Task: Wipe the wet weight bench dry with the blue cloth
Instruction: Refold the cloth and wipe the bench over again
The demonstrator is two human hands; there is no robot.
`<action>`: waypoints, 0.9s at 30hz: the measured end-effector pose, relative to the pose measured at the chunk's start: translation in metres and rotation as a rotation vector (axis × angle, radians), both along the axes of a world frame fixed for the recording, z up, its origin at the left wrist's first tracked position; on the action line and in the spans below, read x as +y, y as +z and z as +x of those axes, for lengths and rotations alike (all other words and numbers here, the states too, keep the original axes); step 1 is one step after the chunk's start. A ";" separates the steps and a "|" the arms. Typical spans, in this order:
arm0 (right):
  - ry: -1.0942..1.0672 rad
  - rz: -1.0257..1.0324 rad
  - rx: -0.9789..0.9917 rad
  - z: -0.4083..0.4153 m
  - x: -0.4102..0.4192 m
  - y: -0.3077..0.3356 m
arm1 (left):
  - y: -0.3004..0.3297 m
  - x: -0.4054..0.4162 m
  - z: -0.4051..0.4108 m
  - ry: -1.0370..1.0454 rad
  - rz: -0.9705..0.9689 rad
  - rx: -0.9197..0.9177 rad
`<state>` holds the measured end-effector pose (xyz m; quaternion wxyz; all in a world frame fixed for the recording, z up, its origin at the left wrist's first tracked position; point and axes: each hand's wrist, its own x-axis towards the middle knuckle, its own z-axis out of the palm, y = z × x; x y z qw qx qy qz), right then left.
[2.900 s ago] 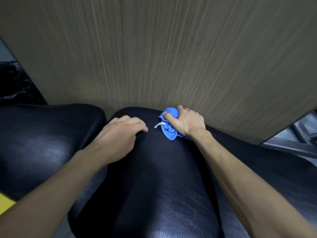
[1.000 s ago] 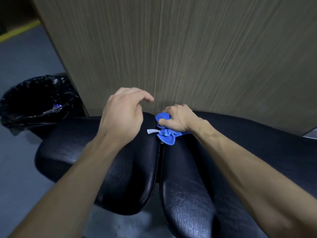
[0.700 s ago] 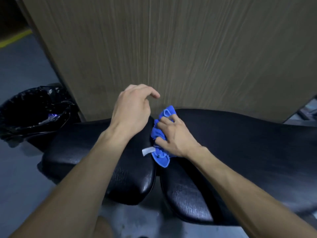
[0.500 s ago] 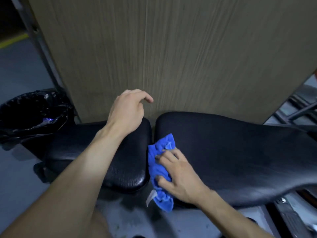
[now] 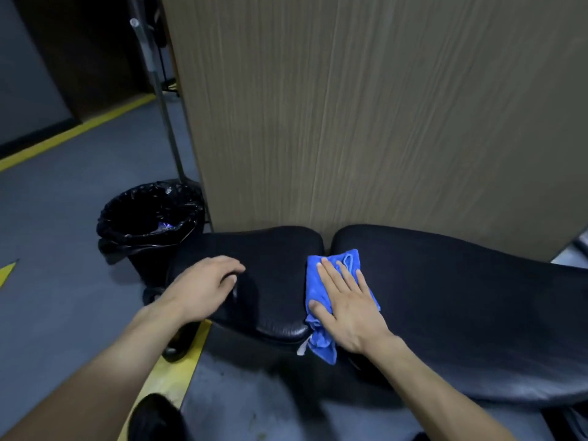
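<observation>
The weight bench has two black padded cushions: a short seat pad on the left and a long back pad on the right, with a narrow gap between them. The blue cloth lies over the back pad's left end and hangs down over its front edge. My right hand presses flat on the cloth with fingers spread. My left hand rests on the left part of the seat pad, fingers curled down, holding nothing.
A wood-grain panel stands directly behind the bench. A bin with a black liner sits on the grey floor left of the seat pad. Yellow floor lines run under the bench and at far left. A metal pole leans beside the panel.
My right hand has flattened on the cloth and slid it up onto the back pad's left end. My left hand dropped from the seat pad's rear to its left part. The view pulled back.
</observation>
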<state>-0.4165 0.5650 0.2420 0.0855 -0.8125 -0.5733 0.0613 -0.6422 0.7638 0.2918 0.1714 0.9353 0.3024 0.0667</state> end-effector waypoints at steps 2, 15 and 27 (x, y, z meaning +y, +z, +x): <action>-0.005 0.008 0.013 0.012 0.023 0.001 | -0.008 0.007 -0.003 -0.038 -0.004 0.091; -0.347 -0.155 0.035 0.070 0.216 0.014 | -0.010 0.092 -0.029 -0.031 -0.118 0.132; 0.212 -0.172 -0.030 -0.125 0.353 0.012 | -0.009 0.155 -0.074 0.375 0.034 -0.141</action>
